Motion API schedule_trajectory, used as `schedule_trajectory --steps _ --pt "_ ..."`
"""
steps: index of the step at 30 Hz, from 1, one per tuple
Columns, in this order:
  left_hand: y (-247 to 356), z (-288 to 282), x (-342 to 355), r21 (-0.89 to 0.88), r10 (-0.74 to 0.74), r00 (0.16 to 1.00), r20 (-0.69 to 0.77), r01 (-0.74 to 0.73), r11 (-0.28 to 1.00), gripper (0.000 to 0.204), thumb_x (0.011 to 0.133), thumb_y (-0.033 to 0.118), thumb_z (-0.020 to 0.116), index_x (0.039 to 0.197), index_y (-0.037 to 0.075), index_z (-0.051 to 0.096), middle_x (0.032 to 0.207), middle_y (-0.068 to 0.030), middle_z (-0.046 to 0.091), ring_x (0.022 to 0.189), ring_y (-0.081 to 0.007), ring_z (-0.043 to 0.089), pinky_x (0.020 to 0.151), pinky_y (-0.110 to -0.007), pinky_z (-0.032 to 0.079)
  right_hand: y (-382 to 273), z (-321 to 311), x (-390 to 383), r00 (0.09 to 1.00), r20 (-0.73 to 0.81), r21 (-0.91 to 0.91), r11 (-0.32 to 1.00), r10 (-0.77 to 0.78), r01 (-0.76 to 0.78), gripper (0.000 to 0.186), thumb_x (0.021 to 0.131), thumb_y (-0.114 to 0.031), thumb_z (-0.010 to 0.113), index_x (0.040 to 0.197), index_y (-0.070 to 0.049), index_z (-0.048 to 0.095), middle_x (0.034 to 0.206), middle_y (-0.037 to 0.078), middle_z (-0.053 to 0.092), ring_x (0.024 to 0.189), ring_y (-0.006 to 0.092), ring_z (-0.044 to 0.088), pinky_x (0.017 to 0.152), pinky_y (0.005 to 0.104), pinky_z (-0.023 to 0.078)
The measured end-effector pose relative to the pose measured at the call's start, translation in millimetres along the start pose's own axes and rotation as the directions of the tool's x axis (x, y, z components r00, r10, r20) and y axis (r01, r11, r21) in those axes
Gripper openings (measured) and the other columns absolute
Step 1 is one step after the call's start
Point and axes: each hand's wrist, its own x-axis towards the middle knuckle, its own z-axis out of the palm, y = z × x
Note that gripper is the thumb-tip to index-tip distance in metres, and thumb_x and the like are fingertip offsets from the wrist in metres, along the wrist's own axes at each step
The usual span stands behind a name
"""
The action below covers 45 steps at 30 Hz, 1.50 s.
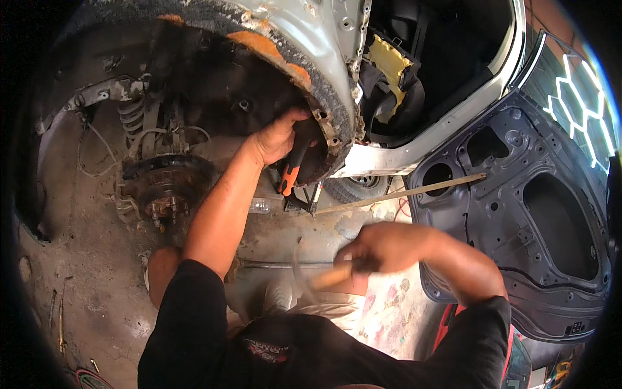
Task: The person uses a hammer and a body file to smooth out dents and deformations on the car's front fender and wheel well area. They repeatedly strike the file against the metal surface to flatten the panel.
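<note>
My left hand [277, 139] is raised inside the wheel arch, by the lower rear edge of the car's fender [324, 48]. Its fingers curl round the upper part of a tool with an orange-and-black handle [290, 172], which points down; the tool's head is hidden. In front of my lap, my right hand [372, 249] grips a hammer [330, 277] by its wooden handle. The hammer's head is smeared by motion. Orange-brown patches and bare, rough metal show along the arch edge, close above my left hand.
A rusty brake hub [170, 191] and a coil spring [131, 117] stand to the left. At right leans a dark grey door panel [476, 207], with a long thin strip [408, 192] reaching across to it. A tire [356, 189] lies beyond. Hoses [91, 378] lie lower left.
</note>
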Motion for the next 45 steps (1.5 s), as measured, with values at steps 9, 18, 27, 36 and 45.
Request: schedule_trajectory --steps 9,18,27,36,45 --pt "6.2 -3.1 5.9 0.101 -0.015 0.998 0.069 0.008 0.995 0.042 0.097 0.034 0.066 0.130 0.010 0.064 0.122 -0.0052 0.072 0.113 -0.0215 0.068 0.102 -0.042 0.052 -10.1 12.7 4.6 0.984 -0.176 0.181 0.983 0.029 0.004 0.024 0.089 -0.018 0.072 0.108 -0.004 0.071 0.085 0.020 0.072 0.079 0.0348 0.070 0.076 0.0437 0.053" --pt "7.8 1.0 0.5 0.144 -0.014 1.000 0.026 0.010 0.989 0.039 0.097 0.036 0.066 0.128 0.012 0.066 0.121 -0.0015 0.071 0.107 -0.0156 0.066 0.097 -0.034 0.050 -5.4 26.1 13.5 0.995 -0.092 0.116 0.993 0.031 -0.020 0.023 0.091 -0.020 0.072 0.109 -0.004 0.071 0.085 0.023 0.071 0.078 0.0391 0.069 0.073 0.0454 0.053" --pt "-2.4 12.0 2.3 0.286 0.010 0.994 -0.111 0.023 0.958 0.030 0.096 0.034 0.067 0.117 0.013 0.071 0.108 -0.0001 0.073 0.097 -0.0126 0.066 0.087 -0.033 0.052 17.8 47.7 25.8 0.865 -0.473 0.325 0.946 0.167 -0.006 0.024 0.090 -0.018 0.074 0.108 -0.003 0.070 0.085 0.023 0.070 0.072 0.0293 0.065 0.074 0.0391 0.052" --pt "-0.3 6.4 2.0 0.277 -0.087 0.993 -0.084 0.107 0.955 0.030 0.098 0.037 0.062 0.110 0.012 0.073 0.103 -0.0004 0.072 0.090 -0.0126 0.065 0.085 -0.032 0.052 -9.5 21.8 22.5 0.983 -0.176 0.128 0.991 0.052 -0.029 0.024 0.095 -0.014 0.072 0.113 0.000 0.068 0.077 0.014 0.068 0.070 0.0236 0.061 0.072 0.0359 0.051" --pt "-7.4 -12.8 6.4 0.272 -0.123 0.992 -0.028 0.126 0.954 0.034 0.099 0.040 0.061 0.116 0.012 0.070 0.104 0.0005 0.071 0.097 -0.0134 0.065 0.090 -0.032 0.051 0.6 24.9 28.2 0.874 -0.466 0.267 0.964 0.135 -0.007 0.017 0.092 -0.009 0.067 0.105 0.002 0.071 0.084 0.019 0.072 0.076 0.0250 0.067 0.073 0.0387 0.052"
